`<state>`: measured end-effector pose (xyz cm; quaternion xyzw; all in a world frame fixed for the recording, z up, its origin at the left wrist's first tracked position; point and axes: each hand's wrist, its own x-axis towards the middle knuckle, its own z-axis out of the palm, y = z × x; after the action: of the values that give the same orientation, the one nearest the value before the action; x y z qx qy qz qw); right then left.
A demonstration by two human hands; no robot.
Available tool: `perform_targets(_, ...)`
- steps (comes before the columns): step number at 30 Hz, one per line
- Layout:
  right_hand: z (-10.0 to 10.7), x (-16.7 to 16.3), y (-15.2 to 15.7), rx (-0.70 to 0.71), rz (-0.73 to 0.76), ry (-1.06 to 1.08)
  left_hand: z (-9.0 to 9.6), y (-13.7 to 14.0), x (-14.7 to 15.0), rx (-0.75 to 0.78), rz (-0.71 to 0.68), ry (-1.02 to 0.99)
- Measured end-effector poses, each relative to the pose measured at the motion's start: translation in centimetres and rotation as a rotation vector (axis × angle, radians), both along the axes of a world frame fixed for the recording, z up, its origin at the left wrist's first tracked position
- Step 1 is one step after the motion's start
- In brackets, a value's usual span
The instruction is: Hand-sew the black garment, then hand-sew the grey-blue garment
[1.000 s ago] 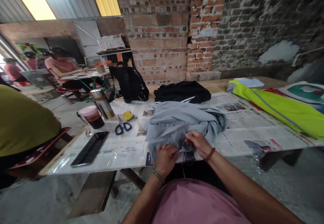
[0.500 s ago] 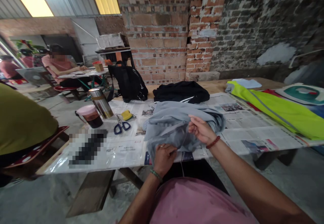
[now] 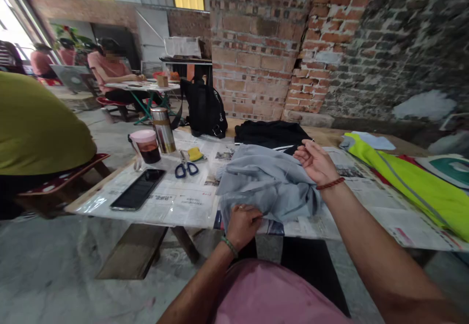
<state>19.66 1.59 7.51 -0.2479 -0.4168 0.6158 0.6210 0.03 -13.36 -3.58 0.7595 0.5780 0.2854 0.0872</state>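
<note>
A light grey cloth garment [image 3: 271,177] lies bunched at the table's near edge. My left hand [image 3: 245,224] is closed on its near left part, pinching the fabric between thumb and fingers. Raised above the cloth's right side, my right hand [image 3: 311,160] pinches a thin sewing needle [image 3: 312,140], whose tip pokes past the fingertips. A fine thread faintly crosses the cloth between the two hands. Left of the garment rest blue-handled scissors [image 3: 186,167] and a yellow sponge-like piece [image 3: 195,154].
A phone [image 3: 138,190], a pink-lidded cup [image 3: 146,145] and a steel flask [image 3: 163,131] stand on the newspaper-covered table [image 3: 190,204]. Behind are a black backpack [image 3: 205,111] and black clothing [image 3: 271,132]. A neon vest [image 3: 410,182] and an iron [image 3: 450,170] lie right. Another person [image 3: 40,123] sits left.
My right hand has moved right and up, away from my left hand, drawing the thread. My left hand stays on the garment. The camera view has swung left.
</note>
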Motion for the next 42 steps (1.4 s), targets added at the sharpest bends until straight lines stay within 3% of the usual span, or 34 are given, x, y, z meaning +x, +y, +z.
perform_targets(11,-1.2,0.7,4.7,0.059,-0.104,0.039,0.5,0.6,0.1,-0.044,0.021,0.057)
perform_targets(14,-3.6,1.1,5.1,0.013,-0.133,-0.022,0.9,1.9,0.0,-0.064,0.054,0.106)
perform_targets(20,-10.7,0.6,5.1,-0.166,-0.175,-0.116,1.5,6.8,-1.3,-0.116,0.028,0.162)
perform_targets(24,-13.0,1.2,8.0,-0.204,-0.226,-0.104,1.6,10.2,-1.7,-0.123,-0.056,0.142)
perform_targets(29,-13.5,3.8,12.8,-0.203,-0.283,-0.118,1.5,14.0,-0.1,-0.148,-0.128,0.120)
perform_targets(33,-13.5,5.6,14.7,-0.191,-0.303,-0.143,1.0,16.0,0.3,-0.162,-0.187,0.055)
perform_targets(38,-13.9,5.9,15.0,-0.165,-0.296,-0.167,0.4,16.2,-0.9,-0.094,-0.313,0.059)
perform_targets(42,-14.3,5.9,14.8,-0.139,-0.287,-0.128,1.1,15.4,-1.2,0.013,-0.403,0.144)
